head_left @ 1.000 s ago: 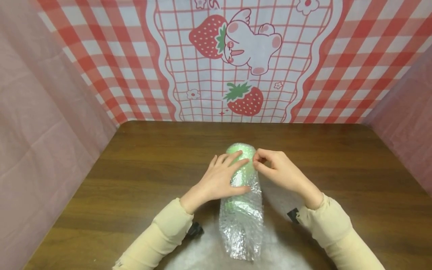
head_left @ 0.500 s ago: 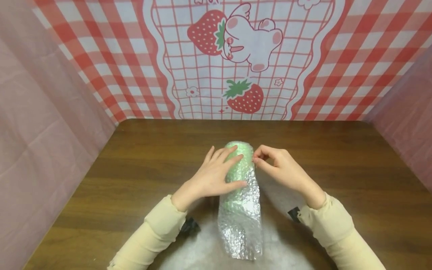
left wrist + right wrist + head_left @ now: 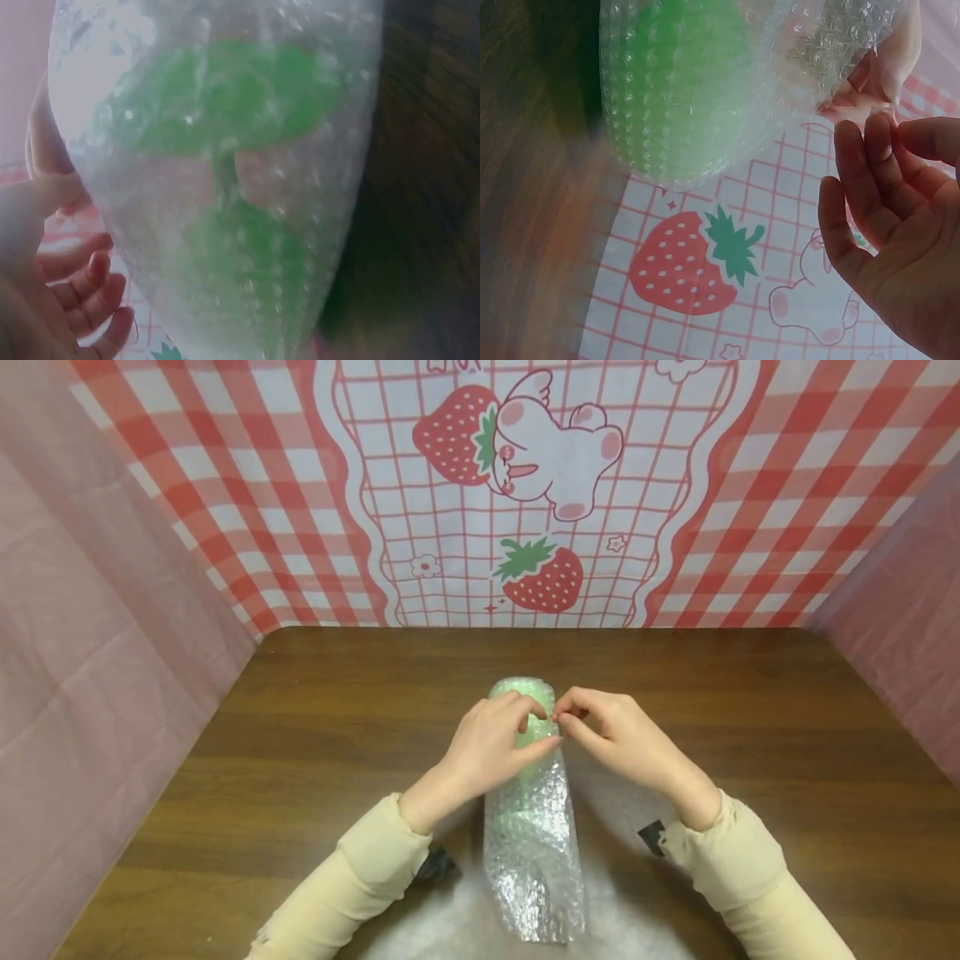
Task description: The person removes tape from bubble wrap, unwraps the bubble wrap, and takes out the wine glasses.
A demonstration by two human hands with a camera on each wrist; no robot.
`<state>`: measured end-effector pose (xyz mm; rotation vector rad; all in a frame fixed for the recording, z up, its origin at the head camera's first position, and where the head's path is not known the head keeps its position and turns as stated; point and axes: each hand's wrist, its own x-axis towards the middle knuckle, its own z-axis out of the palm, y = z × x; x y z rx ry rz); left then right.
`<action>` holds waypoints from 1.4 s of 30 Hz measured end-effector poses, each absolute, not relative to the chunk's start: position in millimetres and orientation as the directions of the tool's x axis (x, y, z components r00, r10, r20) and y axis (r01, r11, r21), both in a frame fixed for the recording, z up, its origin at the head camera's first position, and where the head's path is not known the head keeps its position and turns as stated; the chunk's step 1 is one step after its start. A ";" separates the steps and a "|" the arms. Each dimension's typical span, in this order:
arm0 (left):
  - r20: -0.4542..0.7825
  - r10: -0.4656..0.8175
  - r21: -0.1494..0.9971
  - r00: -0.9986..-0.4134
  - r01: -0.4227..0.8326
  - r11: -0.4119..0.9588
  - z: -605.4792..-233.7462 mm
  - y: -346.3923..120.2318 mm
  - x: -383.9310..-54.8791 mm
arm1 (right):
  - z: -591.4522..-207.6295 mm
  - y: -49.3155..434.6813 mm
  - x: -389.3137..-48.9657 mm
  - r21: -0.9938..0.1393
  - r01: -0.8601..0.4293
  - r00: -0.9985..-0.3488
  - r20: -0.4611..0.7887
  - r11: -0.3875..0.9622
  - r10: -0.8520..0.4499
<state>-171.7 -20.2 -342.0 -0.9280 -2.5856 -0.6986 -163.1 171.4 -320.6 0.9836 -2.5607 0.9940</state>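
Observation:
A green stemmed goblet (image 3: 232,94) shows through clear bubble wrap (image 3: 525,877). The wrapped bundle lies lengthwise in front of me, its loose wrap end toward me. Over its far part is my left hand (image 3: 487,739), the fingers bent and the thumb reaching across to the right edge. My right hand (image 3: 626,735) pinches thumb and fingertips together at that edge, close to the left fingers. I cannot tell whether wrap or a bit of tape is in the pinch. The right wrist view shows the right hand (image 3: 900,202) beside the wrapped bowl, fingertips meeting at the wrap.
A brown wood-grain table (image 3: 337,710) holds the bundle. Behind it hangs a red-and-white checked cloth (image 3: 285,485) with strawberries, and pink curtains (image 3: 97,652) close off both sides. A small black object (image 3: 652,837) sits by the right cuff.
My left hand's fingers were spread flat on the bundle; they have bent in toward the right fingertips. The bundle's far end has shifted slightly left, and the right hand has followed it.

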 end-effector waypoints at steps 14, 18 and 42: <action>0.330 0.429 0.337 -0.841 0.529 0.779 -340.2 -19.5 -170.1 | -320.4 170.9 -160.9 -0.272 -0.728 -0.657 0.540 0.629 -0.527; 0.333 0.420 0.382 -0.844 0.528 0.759 -341.0 -22.9 -169.4 | -321.2 173.4 -160.9 -0.285 -0.731 -0.652 0.560 0.620 -0.511; 0.353 0.280 0.625 -0.893 0.448 0.639 -346.4 -36.0 -165.1 | -336.8 160.4 -155.8 -0.400 -0.626 -0.780 0.303 0.669 -0.548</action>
